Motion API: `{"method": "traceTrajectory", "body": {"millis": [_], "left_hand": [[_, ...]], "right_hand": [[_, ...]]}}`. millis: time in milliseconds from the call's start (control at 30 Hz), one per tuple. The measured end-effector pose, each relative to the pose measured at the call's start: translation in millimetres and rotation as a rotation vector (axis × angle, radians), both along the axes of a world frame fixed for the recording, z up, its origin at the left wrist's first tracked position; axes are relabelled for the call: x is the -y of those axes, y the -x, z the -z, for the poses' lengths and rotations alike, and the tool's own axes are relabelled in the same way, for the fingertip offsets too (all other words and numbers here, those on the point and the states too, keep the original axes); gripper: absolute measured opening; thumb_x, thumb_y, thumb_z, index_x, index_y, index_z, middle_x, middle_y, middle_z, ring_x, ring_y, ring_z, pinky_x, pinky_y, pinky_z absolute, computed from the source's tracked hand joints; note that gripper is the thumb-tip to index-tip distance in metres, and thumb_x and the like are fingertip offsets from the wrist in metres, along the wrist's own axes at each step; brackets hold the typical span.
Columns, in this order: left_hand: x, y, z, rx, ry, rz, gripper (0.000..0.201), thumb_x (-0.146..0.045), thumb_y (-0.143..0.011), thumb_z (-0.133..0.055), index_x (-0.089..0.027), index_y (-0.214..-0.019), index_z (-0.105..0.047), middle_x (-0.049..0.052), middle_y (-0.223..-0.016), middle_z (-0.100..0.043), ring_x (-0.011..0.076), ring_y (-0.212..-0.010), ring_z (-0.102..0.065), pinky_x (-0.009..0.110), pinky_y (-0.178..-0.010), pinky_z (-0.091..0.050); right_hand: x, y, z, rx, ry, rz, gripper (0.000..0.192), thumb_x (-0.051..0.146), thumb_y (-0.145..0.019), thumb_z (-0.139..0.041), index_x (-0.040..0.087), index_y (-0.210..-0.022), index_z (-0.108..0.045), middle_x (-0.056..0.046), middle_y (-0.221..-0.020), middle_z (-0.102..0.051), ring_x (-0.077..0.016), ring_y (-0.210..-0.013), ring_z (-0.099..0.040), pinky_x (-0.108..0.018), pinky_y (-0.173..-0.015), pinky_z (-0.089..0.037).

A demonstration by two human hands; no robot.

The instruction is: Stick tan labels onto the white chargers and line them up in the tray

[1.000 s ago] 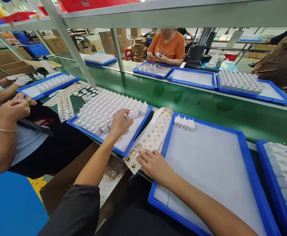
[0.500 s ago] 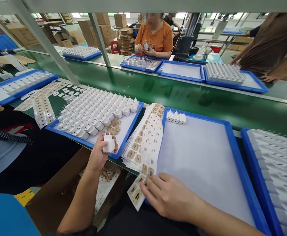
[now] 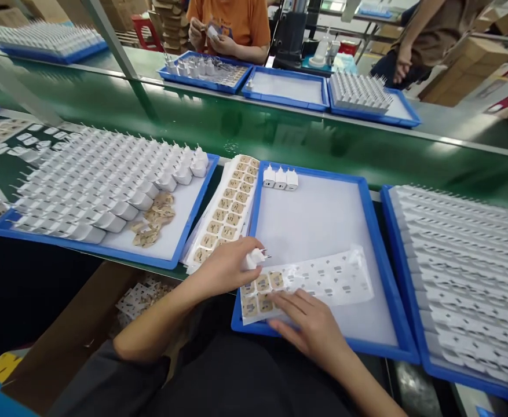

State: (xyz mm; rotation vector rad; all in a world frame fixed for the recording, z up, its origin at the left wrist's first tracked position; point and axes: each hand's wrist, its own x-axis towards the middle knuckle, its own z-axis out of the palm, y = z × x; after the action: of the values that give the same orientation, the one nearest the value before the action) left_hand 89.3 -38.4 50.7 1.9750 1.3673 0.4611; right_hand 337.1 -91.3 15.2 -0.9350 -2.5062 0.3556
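My left hand (image 3: 224,265) is closed on a white charger plug (image 3: 252,259), its two pins pointing right. It hovers over the left front part of a blue-rimmed tray (image 3: 369,214) with a white lining. A sticker sheet (image 3: 310,278) lies across the front of that tray, with tan stickers at its left end and bare clear backing to the right. My right hand (image 3: 308,321) is open on the sheet, fingertips touching it beside the tan stickers. Three white charger plugs (image 3: 280,178) stand in the tray's far left corner.
Left is a tray of white plugs (image 3: 106,185) with crumpled tan film (image 3: 156,220). A stack of sticker sheets (image 3: 227,208) lies between trays. Another full tray (image 3: 475,278) stands right. Across the green belt (image 3: 271,136), a person in orange (image 3: 236,23) handles a white piece.
My left hand has brought the plug rightward from the left tray to the sheet. The sheet, earlier hanging over the tray's front left edge, now lies flat in the tray. The view has shifted right.
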Motion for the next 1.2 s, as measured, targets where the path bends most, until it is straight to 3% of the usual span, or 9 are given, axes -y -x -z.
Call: {"method": "traceTrajectory", "body": {"millis": [167, 233, 333, 467, 600, 700, 867, 1033, 1200], "left_hand": [[-13, -19, 1.1, -0.388, -0.035, 0.162, 0.022, -0.032, -0.087, -0.061, -0.020, -0.105, -0.056, 0.007, -0.102, -0.069, 0.0303, -0.098, -0.067, 0.033, -0.073, -0.048], [-18, -22, -1.4, -0.446, -0.020, 0.229, 0.023, -0.034, -0.086, -0.063, -0.020, -0.103, -0.056, 0.007, -0.099, -0.070, 0.0301, -0.093, -0.068, 0.032, -0.069, -0.047], [-23, -23, -4.9, -0.447, -0.014, 0.276, 0.022, -0.032, -0.084, -0.063, -0.020, -0.102, -0.057, 0.008, -0.098, -0.070, 0.0298, -0.092, -0.068, 0.031, -0.069, -0.046], [-28, -25, -7.2, -0.317, 0.044, 0.314, 0.026, -0.033, -0.082, -0.066, -0.020, -0.103, -0.058, 0.007, -0.098, -0.071, 0.0291, -0.093, -0.067, 0.030, -0.070, -0.044], [-33, -24, -10.0, -0.084, 0.249, 0.322, 0.025, -0.036, -0.077, -0.070, -0.022, -0.096, -0.061, 0.002, -0.081, -0.069, 0.0230, -0.078, -0.066, 0.028, -0.066, -0.042], [-36, -23, -10.6, 0.199, 0.457, 0.249, 0.022, -0.029, -0.073, -0.072, -0.021, -0.089, -0.059, -0.001, -0.081, -0.069, 0.0169, -0.070, -0.063, 0.025, -0.063, -0.043], [-38, -24, -5.8, 0.565, 0.710, 0.127, 0.031, -0.021, -0.064, -0.077, -0.019, -0.082, -0.053, -0.001, -0.079, -0.069, 0.0139, -0.069, -0.060, 0.025, -0.066, -0.045], [-38, -29, -4.3, 0.747, 0.864, 0.024, 0.029, -0.014, -0.058, -0.075, -0.017, -0.076, -0.053, -0.004, -0.070, -0.066, 0.0115, -0.067, -0.058, 0.023, -0.066, -0.043], [-38, -33, -7.5, 0.781, 0.931, -0.026, 0.029, -0.012, -0.054, -0.075, -0.017, -0.073, -0.053, -0.004, -0.068, -0.065, 0.0110, -0.064, -0.057, 0.023, -0.064, -0.041]], "right_hand": [[-26, 8, 2.4, 0.135, -0.002, 0.120, 0.031, 0.016, -0.095, -0.057, 0.012, -0.124, -0.063, -0.016, -0.122, -0.069, -0.0326, -0.103, -0.063, -0.049, -0.085, -0.056], [-35, 12, 3.9, 0.184, 0.019, 0.104, 0.032, 0.015, -0.092, -0.059, 0.011, -0.124, -0.062, -0.017, -0.130, -0.064, -0.0367, -0.115, -0.058, -0.054, -0.091, -0.053], [-42, 17, 7.2, 0.145, 0.091, 0.099, 0.022, 0.011, -0.090, -0.059, 0.014, -0.112, -0.063, -0.017, -0.130, -0.062, -0.0349, -0.122, -0.054, -0.053, -0.099, -0.049], [-43, 15, 7.3, 0.020, 0.211, 0.131, 0.012, 0.007, -0.091, -0.056, 0.019, -0.091, -0.059, -0.010, -0.104, -0.068, -0.0275, -0.102, -0.063, -0.047, -0.090, -0.052], [-41, 10, -1.8, -0.168, 0.257, 0.169, 0.009, 0.012, -0.095, -0.056, 0.021, -0.094, -0.057, -0.003, -0.085, -0.068, -0.0212, -0.080, -0.063, -0.039, -0.076, -0.052], [-40, 8, -9.8, -0.324, 0.217, 0.164, 0.011, 0.013, -0.095, -0.057, 0.022, -0.100, -0.059, -0.003, -0.089, -0.068, -0.0198, -0.083, -0.064, -0.035, -0.075, -0.052], [-41, 5, -17.0, -0.438, 0.012, 0.069, 0.026, 0.006, -0.090, -0.064, 0.022, -0.110, -0.065, -0.009, -0.104, -0.070, -0.0220, -0.096, -0.065, -0.038, -0.082, -0.053], [-41, 4, -19.9, -0.362, -0.210, 0.026, 0.036, 0.002, -0.085, -0.068, 0.020, -0.116, -0.066, -0.012, -0.111, -0.071, -0.0236, -0.097, -0.067, -0.046, -0.092, -0.051], [-38, 5, -21.0, -0.366, -0.196, 0.042, 0.026, 0.004, -0.085, -0.069, 0.021, -0.106, -0.068, -0.008, -0.102, -0.076, -0.0219, -0.090, -0.068, -0.044, -0.087, -0.052]]}}
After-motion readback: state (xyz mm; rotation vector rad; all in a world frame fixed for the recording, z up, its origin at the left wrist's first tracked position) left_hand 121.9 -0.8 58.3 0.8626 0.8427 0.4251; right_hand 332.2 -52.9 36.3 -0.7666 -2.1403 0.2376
